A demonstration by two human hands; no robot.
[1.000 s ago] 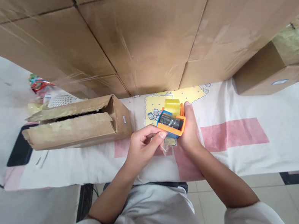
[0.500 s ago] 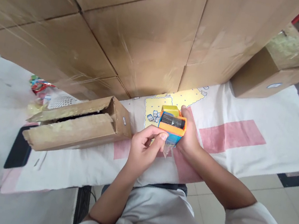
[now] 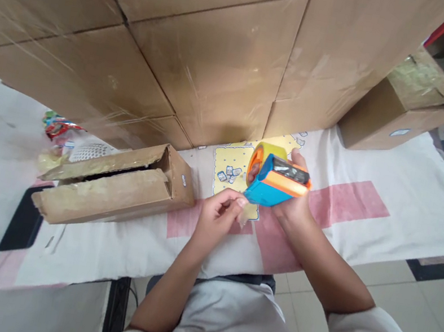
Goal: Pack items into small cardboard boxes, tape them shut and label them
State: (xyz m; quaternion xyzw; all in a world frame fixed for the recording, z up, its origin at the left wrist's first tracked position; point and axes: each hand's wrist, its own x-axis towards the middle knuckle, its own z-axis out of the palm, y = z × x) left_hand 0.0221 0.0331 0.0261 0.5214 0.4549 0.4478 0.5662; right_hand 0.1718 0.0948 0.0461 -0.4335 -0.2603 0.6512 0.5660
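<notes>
Evidently at an early stage, the tape dispenser (image 3: 271, 193) is right of centre, gripped by the right hand (image 3: 295, 206), the left hand (image 3: 217, 214) pinching a tape end (image 3: 243, 218) beside it, while the centre-left box (image 3: 130, 198) still has gaping flaps.

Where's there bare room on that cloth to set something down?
Mostly the right stretch of cloth, bordered by the right forearm, the right box and the front edge. A narrower strip lies between the left box and the front edge. Crowded: the middle, with the left hand, right hand and tape dispenser; cartons wall off much of the back.
</notes>
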